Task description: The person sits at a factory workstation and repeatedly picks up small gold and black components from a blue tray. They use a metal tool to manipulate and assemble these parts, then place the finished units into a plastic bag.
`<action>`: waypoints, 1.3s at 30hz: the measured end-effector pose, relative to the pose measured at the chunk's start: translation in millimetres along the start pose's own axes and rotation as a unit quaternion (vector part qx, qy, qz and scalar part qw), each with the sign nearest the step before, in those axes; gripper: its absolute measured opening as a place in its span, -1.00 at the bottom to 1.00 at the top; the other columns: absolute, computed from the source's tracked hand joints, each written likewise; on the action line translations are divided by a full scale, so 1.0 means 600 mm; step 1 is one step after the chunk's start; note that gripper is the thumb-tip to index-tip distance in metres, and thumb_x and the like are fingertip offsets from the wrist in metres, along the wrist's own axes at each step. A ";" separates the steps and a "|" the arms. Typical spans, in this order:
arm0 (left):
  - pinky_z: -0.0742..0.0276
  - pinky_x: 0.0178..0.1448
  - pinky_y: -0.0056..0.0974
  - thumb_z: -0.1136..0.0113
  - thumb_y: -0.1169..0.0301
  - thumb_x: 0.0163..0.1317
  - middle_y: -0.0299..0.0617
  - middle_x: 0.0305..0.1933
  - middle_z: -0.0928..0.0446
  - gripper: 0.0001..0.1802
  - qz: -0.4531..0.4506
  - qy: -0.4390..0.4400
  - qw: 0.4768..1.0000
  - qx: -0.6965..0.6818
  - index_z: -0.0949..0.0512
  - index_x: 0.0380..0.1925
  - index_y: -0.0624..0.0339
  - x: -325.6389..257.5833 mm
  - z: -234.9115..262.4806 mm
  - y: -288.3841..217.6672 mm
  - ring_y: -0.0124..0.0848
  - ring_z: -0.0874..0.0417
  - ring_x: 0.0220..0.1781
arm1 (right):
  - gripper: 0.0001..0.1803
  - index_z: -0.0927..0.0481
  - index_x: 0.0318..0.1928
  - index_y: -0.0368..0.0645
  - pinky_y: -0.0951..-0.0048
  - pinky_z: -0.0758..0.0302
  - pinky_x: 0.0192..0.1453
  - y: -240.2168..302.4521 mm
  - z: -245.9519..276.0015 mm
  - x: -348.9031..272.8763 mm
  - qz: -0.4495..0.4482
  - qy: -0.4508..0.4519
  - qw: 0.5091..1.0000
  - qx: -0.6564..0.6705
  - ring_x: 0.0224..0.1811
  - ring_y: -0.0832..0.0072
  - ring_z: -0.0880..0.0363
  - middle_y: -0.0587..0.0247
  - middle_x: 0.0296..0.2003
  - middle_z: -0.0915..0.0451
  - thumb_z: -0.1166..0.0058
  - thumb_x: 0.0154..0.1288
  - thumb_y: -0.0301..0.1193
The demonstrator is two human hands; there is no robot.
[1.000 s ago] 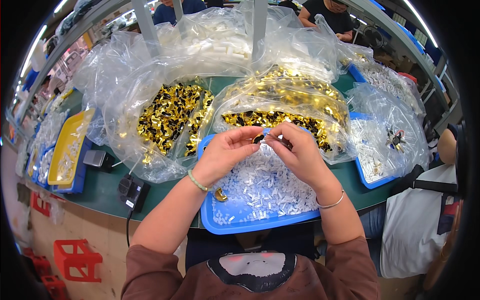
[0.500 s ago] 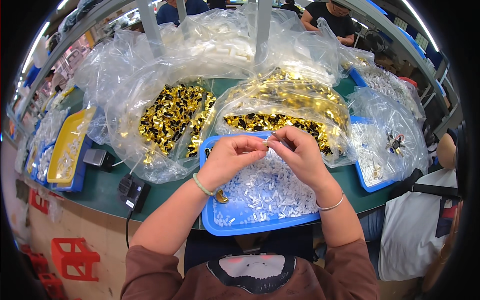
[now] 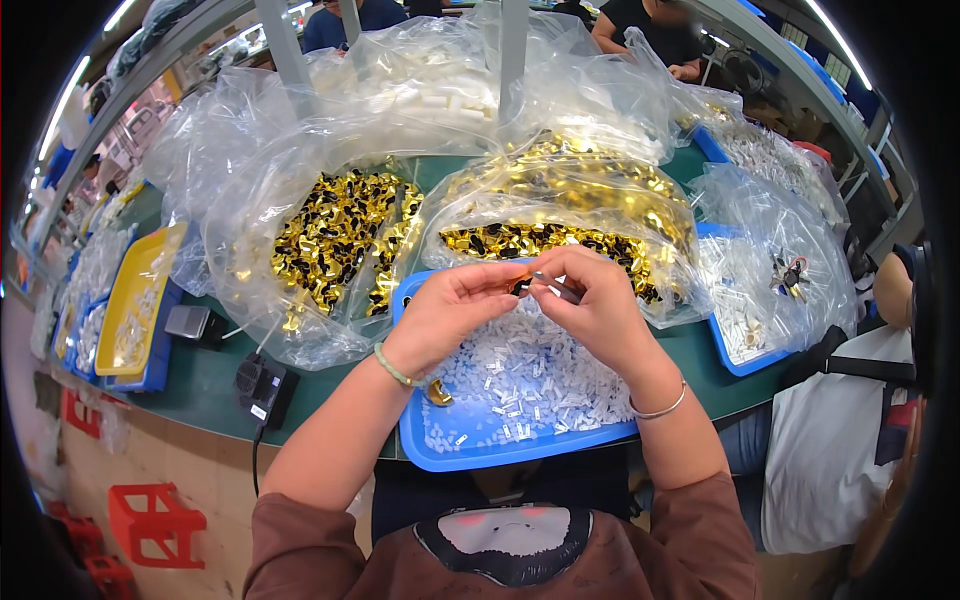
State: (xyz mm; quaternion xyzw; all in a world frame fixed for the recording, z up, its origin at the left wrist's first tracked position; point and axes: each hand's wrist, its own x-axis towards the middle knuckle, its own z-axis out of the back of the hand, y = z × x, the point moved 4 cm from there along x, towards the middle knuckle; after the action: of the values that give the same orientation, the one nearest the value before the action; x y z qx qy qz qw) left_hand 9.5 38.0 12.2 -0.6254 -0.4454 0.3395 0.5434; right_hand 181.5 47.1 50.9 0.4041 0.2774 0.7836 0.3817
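Note:
Over the blue tray [image 3: 520,462] my two hands meet at the fingertips. My left hand [image 3: 455,312] is closed in a pinch on a small black and gold piece [image 3: 519,286], partly covered by the fingers. My right hand [image 3: 597,305] grips a slim grey metal tool [image 3: 560,289] that looks like tweezers, its tip beside that piece. Below the hands, small white plastic pieces [image 3: 540,375] lie loose in the tray. One curved gold piece [image 3: 438,393] rests near the tray's left side, close to my left wrist.
Clear bags of gold and black pieces [image 3: 340,240] [image 3: 550,243] lie behind the tray. A yellow tray [image 3: 155,270] and a black device with a cord [image 3: 262,388] are at left. Another blue tray [image 3: 745,368] of white parts sits at right, near a seated person [image 3: 835,440].
The black and gold piece now shows between my left fingertips, where a pale bit showed before. Both hands stay together over the tray; the whole view has shifted slightly.

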 end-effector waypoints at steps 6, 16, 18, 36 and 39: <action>-0.43 0.24 -0.39 -0.18 0.56 0.26 -0.18 0.11 -0.56 -0.55 0.006 0.004 1.000 0.001 -0.47 0.18 0.33 -0.001 -0.004 -0.003 -0.49 -0.55 0.13 | -0.89 -0.57 -0.36 -0.25 0.51 -0.47 -0.36 0.006 0.000 0.000 0.022 -0.004 1.000 -0.003 -0.39 0.50 -0.54 0.22 -0.29 -0.61 -0.25 0.10 -0.54; -0.43 0.26 -0.38 -0.20 0.59 0.24 -0.17 0.11 -0.55 -0.55 -0.008 -0.002 1.000 0.002 -0.47 0.16 0.32 0.001 -0.009 -0.002 -0.49 -0.55 0.14 | -0.89 -0.57 -0.38 -0.25 0.44 -0.44 -0.37 -0.004 -0.008 -0.001 0.032 -0.017 0.999 -0.025 -0.41 0.40 -0.52 0.19 -0.34 -0.59 -0.24 0.07 -0.55; -0.44 0.26 -0.38 -0.20 0.59 0.23 -0.18 0.11 -0.55 -0.54 -0.010 -0.007 1.000 0.000 -0.46 0.17 0.32 0.001 -0.007 0.000 -0.49 -0.54 0.14 | -0.88 -0.57 -0.38 -0.25 0.44 -0.43 -0.38 -0.005 -0.010 -0.001 0.027 -0.018 0.999 -0.029 -0.44 0.40 -0.50 0.19 -0.36 -0.58 -0.25 0.07 -0.55; -0.48 0.25 -0.38 -0.21 0.59 0.23 -0.11 0.16 -0.52 -0.51 -0.002 -0.004 1.000 -0.007 -0.41 0.19 0.36 0.004 -0.001 0.005 -0.45 -0.56 0.16 | -0.88 -0.56 -0.42 -0.24 0.46 -0.44 -0.37 -0.002 -0.015 -0.001 0.003 -0.009 0.999 -0.032 -0.42 0.42 -0.51 0.20 -0.34 -0.58 -0.24 0.00 -0.59; -0.48 0.25 -0.38 -0.20 0.59 0.24 -0.11 0.15 -0.52 -0.51 -0.002 -0.002 1.000 -0.013 -0.41 0.19 0.37 0.004 -0.001 0.008 -0.45 -0.56 0.17 | -0.86 -0.54 -0.45 -0.23 0.44 -0.44 -0.38 -0.004 -0.019 -0.002 0.017 -0.014 0.999 -0.046 -0.45 0.39 -0.49 0.20 -0.37 -0.56 -0.25 -0.05 -0.60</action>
State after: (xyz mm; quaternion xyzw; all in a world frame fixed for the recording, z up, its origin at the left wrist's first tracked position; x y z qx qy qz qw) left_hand 11.9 39.7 8.0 -0.6311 -0.4518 0.3338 0.5349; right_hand 173.4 45.9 42.9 0.4019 0.2285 0.7959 0.3908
